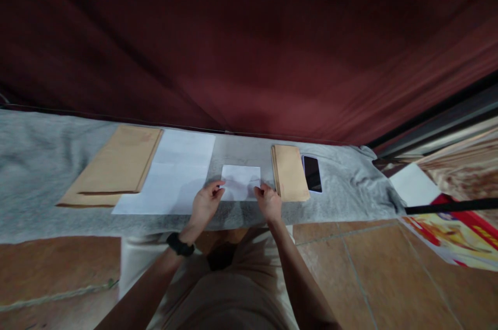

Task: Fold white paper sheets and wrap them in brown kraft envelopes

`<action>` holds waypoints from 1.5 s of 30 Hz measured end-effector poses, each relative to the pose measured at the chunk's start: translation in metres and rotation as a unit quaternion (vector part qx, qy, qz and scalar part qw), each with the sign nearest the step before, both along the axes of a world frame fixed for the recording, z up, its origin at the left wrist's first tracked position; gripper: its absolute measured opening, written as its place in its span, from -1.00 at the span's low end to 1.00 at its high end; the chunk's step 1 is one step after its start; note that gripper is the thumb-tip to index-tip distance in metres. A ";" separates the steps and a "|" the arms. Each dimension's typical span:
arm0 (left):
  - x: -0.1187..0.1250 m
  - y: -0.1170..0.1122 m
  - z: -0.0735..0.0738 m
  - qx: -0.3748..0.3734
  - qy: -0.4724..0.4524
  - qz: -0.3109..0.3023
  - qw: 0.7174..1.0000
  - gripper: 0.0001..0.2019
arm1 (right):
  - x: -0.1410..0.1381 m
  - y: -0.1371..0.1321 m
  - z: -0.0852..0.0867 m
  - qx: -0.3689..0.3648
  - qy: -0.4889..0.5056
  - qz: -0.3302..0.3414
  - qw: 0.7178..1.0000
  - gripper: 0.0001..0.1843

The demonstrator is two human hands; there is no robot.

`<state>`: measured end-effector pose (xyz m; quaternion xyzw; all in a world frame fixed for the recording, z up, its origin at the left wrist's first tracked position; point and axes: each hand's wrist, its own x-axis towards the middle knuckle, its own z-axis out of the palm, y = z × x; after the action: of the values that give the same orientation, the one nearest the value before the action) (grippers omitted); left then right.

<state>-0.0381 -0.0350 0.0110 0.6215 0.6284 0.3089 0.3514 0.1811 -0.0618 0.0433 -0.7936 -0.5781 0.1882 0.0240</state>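
Observation:
A small folded white paper [240, 180] lies on the grey cloth [35, 164] in front of me. My left hand [206, 203] pinches its near left corner with closed fingers. At the near right corner, my right hand [269, 201] pinches the same sheet. A black watch sits on my left wrist. Larger white sheets [171, 174] lie just left of the folded paper, and a stack of brown envelopes [290, 172] lies just right of my right hand.
More brown envelopes [114, 166] lie at the far left. A dark phone [312, 173] rests beside the right stack. A dark red curtain [249, 39] hangs behind. Tiled floor, a white sheet [414, 184] and a colourful printed sheet [455, 234] are at the right.

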 end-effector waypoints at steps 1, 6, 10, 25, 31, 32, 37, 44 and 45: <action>0.001 0.002 0.000 -0.001 0.007 0.002 1.000 -0.73 | 0.000 0.001 0.000 0.006 -0.005 0.001 1.000 -0.70; 0.003 0.011 0.003 -0.024 0.043 0.006 0.999 -0.74 | -0.002 0.009 0.000 0.040 -0.019 0.003 0.999 -0.71; 0.006 0.018 0.005 -0.034 0.060 0.009 0.998 -0.74 | -0.002 0.015 -0.001 0.052 -0.022 -0.002 0.998 -0.71; 0.014 0.044 0.008 -0.049 0.126 0.025 0.990 -0.75 | 0.000 0.034 -0.008 0.058 -0.048 -0.003 0.997 -0.71; 0.020 0.048 0.013 -0.053 0.174 0.031 0.983 -0.73 | 0.001 0.040 -0.012 0.075 -0.062 0.001 0.995 -0.69; 0.021 0.048 0.014 -0.052 0.181 0.032 0.982 -0.73 | 0.001 0.040 -0.013 0.079 -0.064 0.004 0.995 -0.69; 0.024 0.048 0.019 -0.048 0.194 0.031 0.979 -0.73 | 0.000 0.043 -0.017 0.109 -0.070 0.009 0.992 -0.69; 0.028 0.046 0.018 -0.036 0.216 0.036 0.975 -0.73 | 0.000 0.037 -0.018 0.198 -0.028 -0.005 0.980 -0.67; 0.028 0.046 0.018 -0.032 0.217 0.036 0.975 -0.73 | 0.000 0.034 -0.019 0.216 -0.021 0.003 0.976 -0.66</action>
<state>-0.0102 0.0111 0.0287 0.6388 0.7215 0.1587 0.2149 0.1810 -0.0276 0.0248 -0.7718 -0.6076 0.0422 0.1826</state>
